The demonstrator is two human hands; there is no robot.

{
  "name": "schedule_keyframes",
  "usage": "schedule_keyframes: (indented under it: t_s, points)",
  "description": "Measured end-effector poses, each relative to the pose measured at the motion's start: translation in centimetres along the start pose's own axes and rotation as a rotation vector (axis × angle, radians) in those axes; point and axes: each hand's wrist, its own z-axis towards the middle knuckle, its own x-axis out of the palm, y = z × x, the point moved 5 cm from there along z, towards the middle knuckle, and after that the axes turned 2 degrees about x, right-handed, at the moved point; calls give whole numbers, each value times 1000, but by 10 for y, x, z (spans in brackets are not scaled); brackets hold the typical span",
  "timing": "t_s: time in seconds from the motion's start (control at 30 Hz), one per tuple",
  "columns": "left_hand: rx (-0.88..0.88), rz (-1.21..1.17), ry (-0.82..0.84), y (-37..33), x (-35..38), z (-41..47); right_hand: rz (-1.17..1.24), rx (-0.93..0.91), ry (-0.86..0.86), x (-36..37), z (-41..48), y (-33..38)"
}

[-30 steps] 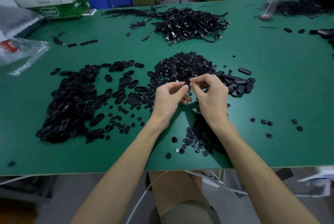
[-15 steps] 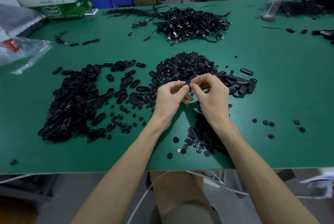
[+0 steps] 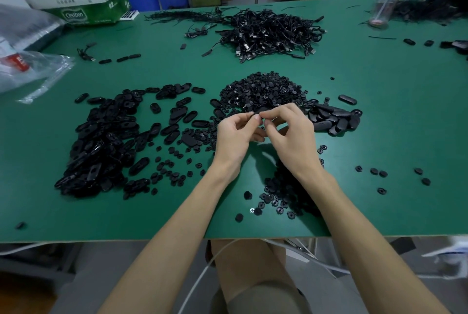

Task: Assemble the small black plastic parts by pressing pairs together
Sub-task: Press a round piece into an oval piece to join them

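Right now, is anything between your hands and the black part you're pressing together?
Nothing visible. The left hand and right hand both pinch the black part directly at their fingertips, held above the table, just this side of the heap of small round pieces.

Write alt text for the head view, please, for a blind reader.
The left hand and right hand pinch a small black part above a green table. Heaps of black oval shells lie left, round pieces ahead, tangled cables beyond.

Glossy black plastic parts (image 3: 260,93) lie on a matt green table (image 3: 379,123).
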Motion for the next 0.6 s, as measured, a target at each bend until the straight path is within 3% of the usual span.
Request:
schedule_keyframes:
  t_s: [0.37, 0.6]
  points:
    - [48, 63, 90, -7, 8, -4, 123, 134, -71, -8, 1, -9]
    - [56, 56, 104, -11, 9, -6, 144, 116, -103, -12, 1, -7]
